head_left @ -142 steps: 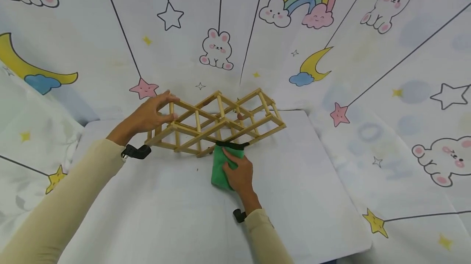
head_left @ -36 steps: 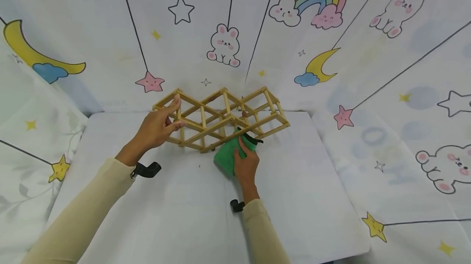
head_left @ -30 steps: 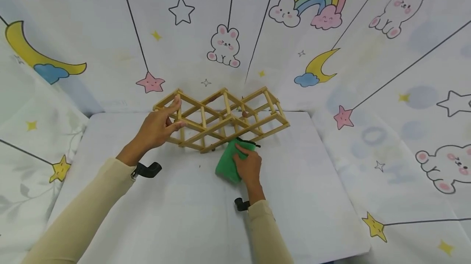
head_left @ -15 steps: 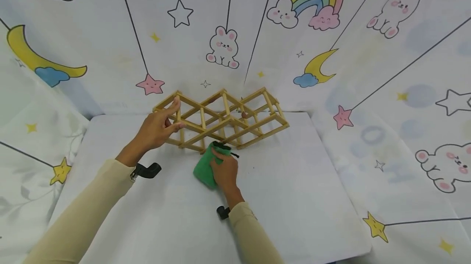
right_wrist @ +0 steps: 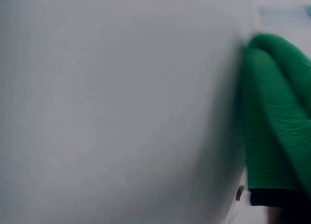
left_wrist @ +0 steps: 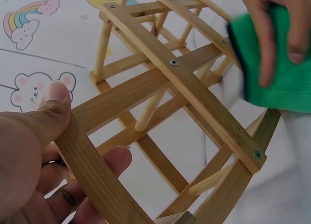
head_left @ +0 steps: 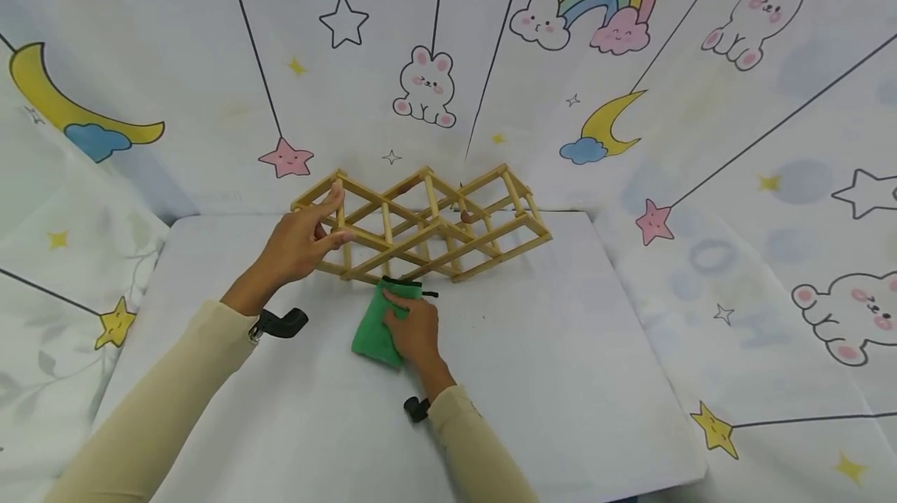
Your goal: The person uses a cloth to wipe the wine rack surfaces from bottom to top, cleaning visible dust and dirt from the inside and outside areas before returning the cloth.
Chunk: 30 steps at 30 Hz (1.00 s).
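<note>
A wooden lattice rack (head_left: pixel 436 227) of crossed slats and round dowels stands at the back of the table. My left hand (head_left: pixel 294 244) holds its left end; in the left wrist view the thumb lies over one slat and the fingers curl below it (left_wrist: pixel 90 161). My right hand (head_left: pixel 416 330) grips a folded green cloth (head_left: pixel 371 333) with a black edge, just in front of the rack's lower front bars. In the left wrist view this cloth (left_wrist: pixel 286 90) is blurred. The right wrist view shows cloth (right_wrist: pixel 272 131), with most of the hand hidden.
White covering lies over the table (head_left: pixel 561 378). Behind the rack rises a white printed backdrop (head_left: pixel 350 106) with bunnies, stars and a rainbow. A small brownish round piece (head_left: pixel 466 217) shows within the rack.
My right hand has shifted the green cloth leftward along the rack's lower front, from near its middle bars, and back slightly toward me. During the last second my left hand has stayed on the rack.
</note>
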Each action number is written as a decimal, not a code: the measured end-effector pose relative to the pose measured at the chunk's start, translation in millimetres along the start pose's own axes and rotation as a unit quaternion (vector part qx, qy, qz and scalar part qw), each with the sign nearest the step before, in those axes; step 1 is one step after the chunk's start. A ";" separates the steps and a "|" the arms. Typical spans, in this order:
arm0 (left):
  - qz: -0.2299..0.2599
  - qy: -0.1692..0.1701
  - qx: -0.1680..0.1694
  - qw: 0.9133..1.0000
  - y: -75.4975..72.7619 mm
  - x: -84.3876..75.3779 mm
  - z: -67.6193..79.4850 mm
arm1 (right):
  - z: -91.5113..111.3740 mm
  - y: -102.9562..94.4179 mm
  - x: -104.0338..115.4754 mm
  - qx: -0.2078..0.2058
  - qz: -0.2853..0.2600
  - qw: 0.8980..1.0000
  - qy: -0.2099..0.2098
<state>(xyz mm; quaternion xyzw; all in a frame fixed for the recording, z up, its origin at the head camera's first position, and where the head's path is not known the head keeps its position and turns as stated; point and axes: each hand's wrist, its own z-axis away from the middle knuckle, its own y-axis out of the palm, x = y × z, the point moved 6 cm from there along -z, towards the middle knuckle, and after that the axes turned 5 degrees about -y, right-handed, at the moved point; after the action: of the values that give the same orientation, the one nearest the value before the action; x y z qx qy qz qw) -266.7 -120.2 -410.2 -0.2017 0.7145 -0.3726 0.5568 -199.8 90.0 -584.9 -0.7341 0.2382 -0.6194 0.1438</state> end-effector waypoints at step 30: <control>0.010 0.006 -0.013 1.000 0.3 3.5 0.9 | -15.6 -46.0 28.6 -0.038 0.044 0.996 -0.074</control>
<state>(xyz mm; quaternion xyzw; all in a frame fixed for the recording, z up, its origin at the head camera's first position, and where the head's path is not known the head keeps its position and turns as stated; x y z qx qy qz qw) -266.9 -122.8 -412.9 -0.1996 0.7243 -0.3594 0.5535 -203.8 115.1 -534.7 -0.7718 0.2825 -0.5466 0.1605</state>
